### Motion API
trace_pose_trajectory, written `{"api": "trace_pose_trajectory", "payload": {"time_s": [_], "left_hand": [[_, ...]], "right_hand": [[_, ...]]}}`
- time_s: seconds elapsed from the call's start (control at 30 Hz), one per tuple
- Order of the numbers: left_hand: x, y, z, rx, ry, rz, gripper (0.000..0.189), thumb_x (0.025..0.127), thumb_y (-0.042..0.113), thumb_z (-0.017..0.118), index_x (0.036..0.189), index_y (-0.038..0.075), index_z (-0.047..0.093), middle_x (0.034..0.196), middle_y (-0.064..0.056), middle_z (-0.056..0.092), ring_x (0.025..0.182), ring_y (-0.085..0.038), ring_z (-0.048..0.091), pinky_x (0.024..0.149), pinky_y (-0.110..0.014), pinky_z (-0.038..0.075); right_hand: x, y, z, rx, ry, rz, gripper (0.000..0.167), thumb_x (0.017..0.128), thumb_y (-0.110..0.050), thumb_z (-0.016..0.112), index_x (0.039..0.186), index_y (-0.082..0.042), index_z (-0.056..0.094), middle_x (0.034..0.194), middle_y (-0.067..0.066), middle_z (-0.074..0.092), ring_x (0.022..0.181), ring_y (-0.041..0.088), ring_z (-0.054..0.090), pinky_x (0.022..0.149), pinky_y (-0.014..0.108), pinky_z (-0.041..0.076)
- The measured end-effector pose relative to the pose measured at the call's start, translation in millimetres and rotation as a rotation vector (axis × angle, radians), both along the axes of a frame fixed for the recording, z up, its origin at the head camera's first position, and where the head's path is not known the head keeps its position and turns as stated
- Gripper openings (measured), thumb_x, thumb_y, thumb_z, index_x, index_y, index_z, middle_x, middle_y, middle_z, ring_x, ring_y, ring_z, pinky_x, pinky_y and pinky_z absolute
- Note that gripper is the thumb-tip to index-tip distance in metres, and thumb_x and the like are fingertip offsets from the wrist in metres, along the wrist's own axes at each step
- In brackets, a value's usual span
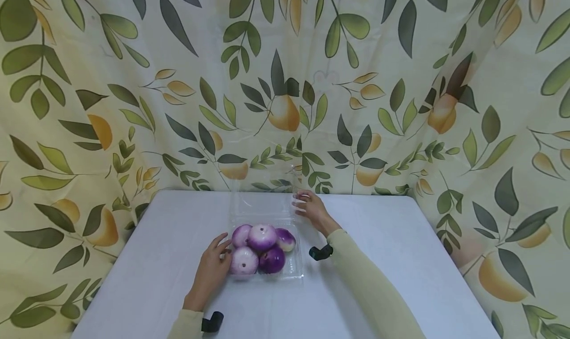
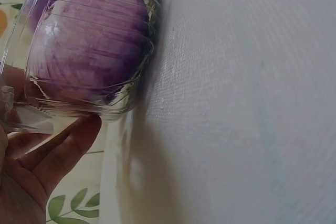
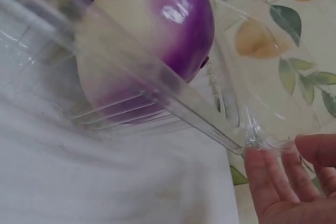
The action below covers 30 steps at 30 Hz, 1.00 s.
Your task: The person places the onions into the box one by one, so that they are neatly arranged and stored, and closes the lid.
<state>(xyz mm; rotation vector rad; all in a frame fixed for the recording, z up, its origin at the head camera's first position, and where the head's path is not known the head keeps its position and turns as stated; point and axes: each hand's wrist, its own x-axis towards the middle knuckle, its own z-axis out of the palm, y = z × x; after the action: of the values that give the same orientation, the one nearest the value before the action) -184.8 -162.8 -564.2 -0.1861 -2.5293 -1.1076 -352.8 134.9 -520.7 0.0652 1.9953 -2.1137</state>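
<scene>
A clear plastic clamshell container [image 1: 294, 267] stands on the table with its see-through lid [image 1: 262, 203] raised at the back. Several round purple-and-white vegetables sit inside, among them a pale striped one [image 2: 92, 40] and a glossy two-toned one [image 3: 152, 40]. My left hand [image 1: 213, 265] holds the container's left side, its fingers around the rim and one fingertip against the ribbed wall. At the back right corner, my right hand [image 1: 313, 211] pinches the edge of the lid between thumb and fingers.
A white cloth covers the table [image 1: 369, 279]. Behind it hangs a curtain [image 1: 285, 81] printed with leaves and fruit. Black camera mounts [image 1: 321, 252] stick out at both wrists, the right one close beside the container.
</scene>
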Motion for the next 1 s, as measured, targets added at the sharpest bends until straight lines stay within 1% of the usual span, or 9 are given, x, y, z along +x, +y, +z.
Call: {"api": "trace_pose_trajectory", "payload": {"time_s": [0.1,0.23,0.43,0.57,0.67,0.8,0.93,1.0], "left_hand": [[-1.6,1.3,-1.1,0.009,0.007,-0.001,0.034,0.085,-0.002,0.060,0.118,-0.004,0.068,0.138,-0.014,0.058,0.093,-0.022,0.072,0.075,-0.035,0.061],[-3.8,3.3,-1.0,0.013,0.010,-0.001,0.033,0.085,-0.001,0.059,0.118,-0.004,0.069,0.138,-0.013,0.058,0.093,-0.022,0.072,0.075,-0.036,0.061],[-4.9,4.5,-1.0,0.009,0.021,0.006,0.033,0.085,-0.001,0.060,0.117,-0.003,0.069,0.137,-0.013,0.059,0.092,-0.023,0.073,0.075,-0.037,0.061],[-6.1,4.9,-3.3,-0.006,0.033,0.011,0.033,0.085,-0.001,0.060,0.117,-0.004,0.069,0.137,-0.014,0.059,0.092,-0.022,0.073,0.075,-0.036,0.060],[-6.6,5.4,-3.9,-0.006,0.023,0.019,0.033,0.085,-0.001,0.059,0.117,-0.003,0.069,0.137,-0.013,0.058,0.092,-0.022,0.073,0.076,-0.036,0.060],[-7.0,6.3,-3.3,0.023,0.003,0.020,0.033,0.086,-0.001,0.058,0.117,-0.003,0.069,0.138,-0.013,0.058,0.094,-0.024,0.072,0.079,-0.037,0.061],[-7.5,7.7,-3.2,0.041,0.018,0.012,0.033,0.086,-0.003,0.059,0.117,-0.005,0.068,0.138,-0.015,0.058,0.093,-0.025,0.072,0.078,-0.036,0.061],[-7.7,8.1,-3.4,0.043,0.029,0.011,0.032,0.086,-0.004,0.059,0.116,-0.005,0.068,0.137,-0.015,0.058,0.092,-0.025,0.073,0.078,-0.036,0.061]], "right_hand": [[1.1,1,3.4,-0.011,0.000,-0.013,0.034,0.094,0.008,0.049,0.127,-0.001,0.047,0.141,0.022,0.051,0.126,0.035,0.056,0.103,0.048,0.051],[3.3,3,8.2,0.003,0.002,-0.019,0.032,0.094,0.008,0.048,0.124,-0.001,0.048,0.141,0.021,0.051,0.126,0.034,0.056,0.104,0.049,0.050],[4.5,3,9.6,0.007,-0.007,-0.022,0.033,0.095,0.008,0.048,0.126,-0.001,0.047,0.142,0.020,0.051,0.128,0.035,0.055,0.105,0.048,0.049],[3.9,3,8.9,0.030,-0.006,-0.029,0.034,0.095,0.004,0.052,0.128,0.000,0.047,0.142,0.018,0.053,0.126,0.032,0.055,0.104,0.046,0.050],[3.6,3,9.0,0.045,0.001,-0.025,0.034,0.095,0.000,0.055,0.129,0.002,0.046,0.142,0.017,0.053,0.126,0.029,0.055,0.104,0.044,0.050],[4.5,4,10.5,0.000,0.020,-0.008,0.030,0.096,0.003,0.052,0.125,0.004,0.046,0.146,0.021,0.048,0.132,0.034,0.052,0.105,0.043,0.050],[6.5,5,13.5,-0.041,0.034,0.011,0.026,0.095,0.008,0.047,0.121,0.006,0.045,0.150,0.026,0.042,0.136,0.038,0.047,0.104,0.043,0.050],[7.0,6,14.6,-0.040,0.037,0.018,0.027,0.095,0.009,0.047,0.122,0.007,0.045,0.150,0.026,0.040,0.136,0.038,0.046,0.103,0.042,0.051]]}}
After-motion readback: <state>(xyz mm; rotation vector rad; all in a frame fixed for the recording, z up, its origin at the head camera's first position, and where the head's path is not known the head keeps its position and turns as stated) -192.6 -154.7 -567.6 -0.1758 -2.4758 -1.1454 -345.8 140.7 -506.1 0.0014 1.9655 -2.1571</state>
